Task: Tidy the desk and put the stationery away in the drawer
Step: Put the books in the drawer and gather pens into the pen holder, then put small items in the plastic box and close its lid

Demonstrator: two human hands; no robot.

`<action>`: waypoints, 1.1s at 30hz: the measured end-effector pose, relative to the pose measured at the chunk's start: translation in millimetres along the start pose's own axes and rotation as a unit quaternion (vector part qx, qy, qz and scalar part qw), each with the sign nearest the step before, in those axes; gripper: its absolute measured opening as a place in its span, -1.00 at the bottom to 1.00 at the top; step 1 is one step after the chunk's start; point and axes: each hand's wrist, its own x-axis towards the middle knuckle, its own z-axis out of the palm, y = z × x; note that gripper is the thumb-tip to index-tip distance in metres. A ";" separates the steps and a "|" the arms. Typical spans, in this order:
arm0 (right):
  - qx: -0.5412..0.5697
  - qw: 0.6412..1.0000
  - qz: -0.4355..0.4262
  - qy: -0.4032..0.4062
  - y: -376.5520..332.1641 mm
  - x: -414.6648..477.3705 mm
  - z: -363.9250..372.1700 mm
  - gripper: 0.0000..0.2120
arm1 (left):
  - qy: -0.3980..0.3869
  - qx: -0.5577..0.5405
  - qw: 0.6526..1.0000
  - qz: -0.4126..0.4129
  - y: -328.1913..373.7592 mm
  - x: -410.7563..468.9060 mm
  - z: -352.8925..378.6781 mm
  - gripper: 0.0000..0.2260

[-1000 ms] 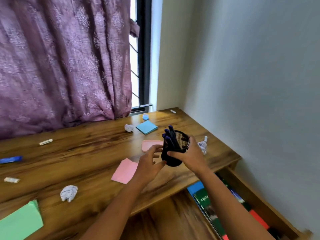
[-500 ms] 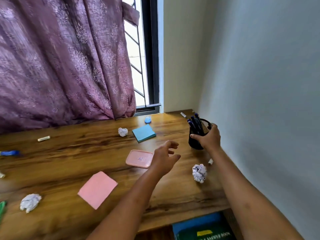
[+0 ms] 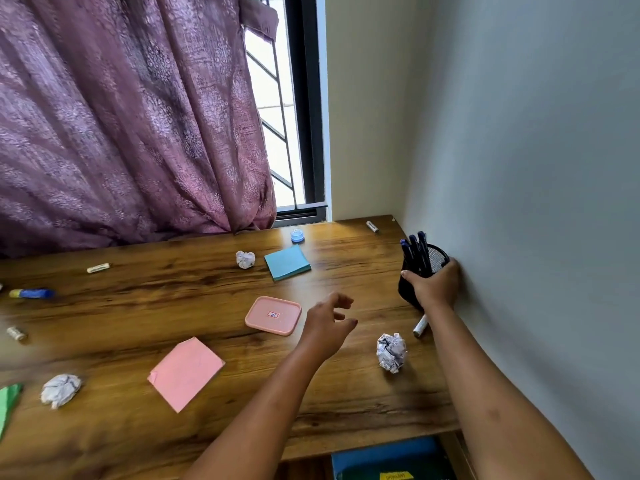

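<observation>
My right hand (image 3: 434,287) grips a black mesh pen cup (image 3: 437,259) holding several blue pens, pressed against the right wall on the wooden desk (image 3: 173,296). My left hand (image 3: 329,323) hovers open above the desk, just right of a pink square lid (image 3: 273,315). Scattered stationery lies around: a blue sticky pad (image 3: 287,262), a pink sticky pad (image 3: 186,373), a green pad (image 3: 8,403) at the left edge, a white marker (image 3: 420,326) beside my right wrist, a blue glue stick (image 3: 33,293), and small white erasers or chalks (image 3: 98,268).
Crumpled paper balls sit at the right (image 3: 391,352), left (image 3: 60,390) and back (image 3: 245,259). A small blue cap (image 3: 297,235) and a white stick (image 3: 372,226) lie near the window. A purple curtain (image 3: 121,116) hangs behind. The open drawer (image 3: 388,459) with books shows below the desk's edge.
My right hand carried the pen cup from in front of me to the right wall and set it down there. My left hand let go of the cup and now hovers open.
</observation>
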 end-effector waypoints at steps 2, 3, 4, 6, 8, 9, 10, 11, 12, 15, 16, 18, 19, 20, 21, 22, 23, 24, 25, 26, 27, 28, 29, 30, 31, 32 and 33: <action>-0.003 0.999 0.027 0.021 -4.3 -8.2 2.6 -0.12 | 0.005 -0.005 1.000 -0.004 -1.3 -5.0 -1.9 -0.72; -0.006 0.998 0.045 0.039 -7.4 -13.6 3.8 -0.09 | 0.008 -0.009 1.000 -0.006 -2.1 -7.2 -3.0 -0.72; -0.010 0.997 0.063 0.054 -11.0 -20.9 5.7 -0.07 | 0.013 -0.012 1.000 -0.009 -3.7 -10.3 -5.4 -0.72; -0.011 0.992 0.093 0.082 -20.7 -40.0 8.3 -0.06 | 0.021 -0.021 0.999 -0.014 -7.9 -17.2 -12.1 -0.71; 0.009 0.990 0.094 0.107 -31.0 -62.8 12.5 -0.16 | 0.030 -0.031 0.999 -0.015 -12.8 -25.2 -20.2 -0.71; 0.021 0.990 0.080 0.111 -36.7 -76.8 16.8 -0.22 | 0.036 -0.037 0.999 -0.017 -16.7 -30.0 -26.0 -0.71; 0.031 0.992 0.062 0.107 -42.5 -91.4 22.1 -0.27 | 0.044 -0.043 0.998 -0.017 -20.8 -35.0 -32.3 -0.72; 0.039 0.994 0.043 0.094 -49.0 -107.7 29.5 -0.30 | 0.055 -0.049 0.997 -0.019 -25.8 -40.9 -39.9 -0.73; 0.043 0.996 0.025 0.074 -55.1 -124.9 38.6 -0.33 | 0.066 -0.054 0.996 -0.021 -31.6 -47.5 -48.3 -0.74; 0.048 0.998 -0.041 -0.005 -72.6 -184.2 67.8 -0.44 | 0.102 -0.077 0.991 -0.028 -53.4 -71.8 -78.3 -0.76; 0.050 0.996 -0.065 -0.033 -78.3 -206.8 79.3 -0.47 | 0.116 -0.085 0.989 -0.033 -61.7 -82.3 -92.0 -0.76; 0.051 0.990 -0.093 -0.097 -88.1 -251.2 99.9 -0.53 | 0.153 -0.099 0.982 -0.044 -80.9 -102.6 -120.4 -0.76; 0.049 0.985 -0.099 -0.135 -93.2 -275.9 110.5 -0.55 | 0.175 -0.112 0.977 -0.048 -93.8 -114.9 -138.7 -0.77; 0.044 0.979 -0.103 -0.171 -96.1 -299.8 122.0 -0.57 | 0.191 -0.128 0.972 -0.055 -108.0 -127.4 -158.1 -0.78; 0.038 0.972 -0.107 -0.203 -100.4 -325.3 135.0 -0.58 | 0.205 -0.141 0.966 -0.066 -123.8 -141.1 -180.8 -0.79; 0.035 0.966 -0.115 -0.229 -104.3 -350.7 148.3 -0.59 | 0.217 -0.150 0.961 -0.077 -139.7 -154.9 -204.6 -0.79; 0.035 0.959 -0.126 -0.250 -108.1 -372.7 159.5 -0.59 | 0.227 -0.157 0.957 -0.085 -153.2 -167.6 -226.6 -0.80; 0.038 0.952 -0.139 -0.271 -114.6 -401.0 173.9 -0.60 | 0.246 -0.163 0.951 -0.088 -172.3 -184.2 -254.4 -0.80; 0.041 0.946 -0.150 -0.284 -120.8 -428.4 188.8 -0.60 | 0.271 -0.163 0.945 -0.088 -191.3 -200.9 -282.1 -0.80; 0.044 0.944 -0.157 -0.286 -128.2 -458.5 205.2 -0.60 | 0.296 -0.158 0.938 -0.090 -212.1 -218.9 -310.6 -0.80; 0.050 0.944 -0.158 -0.286 -136.8 -489.6 220.3 -0.61 | 0.313 -0.154 0.932 -0.102 -231.9 -237.7 -339.3 -0.79; 0.061 0.943 -0.154 -0.287 -145.8 -515.5 233.0 -0.62 | 0.322 -0.162 0.926 -0.110 -246.9 -253.7 -365.0 -0.77; 0.075 0.941 -0.155 -0.291 -156.8 -546.5 250.0 -0.63 | 0.333 -0.167 0.921 -0.117 -265.4 -271.3 -398.3 -0.75; 0.085 0.938 -0.150 -0.301 -167.2 -576.2 267.2 -0.64 | 0.346 -0.164 0.916 -0.117 -282.4 -288.4 -430.3 -0.73; 0.087 0.935 -0.145 -0.313 -176.9 -605.6 282.5 -0.65 | 0.366 -0.153 0.910 -0.122 -300.7 -306.3 -459.9 -0.72; 0.088 0.932 -0.140 -0.323 -185.1 -632.2 296.8 -0.65 | 0.386 -0.140 0.903 -0.127 -316.8 -322.6 -486.2 -0.73; 0.094 0.927 -0.143 -0.333 -191.6 -652.2 307.4 -0.65 | 0.403 -0.136 0.895 -0.134 -325.9 -337.3 -507.1 -0.76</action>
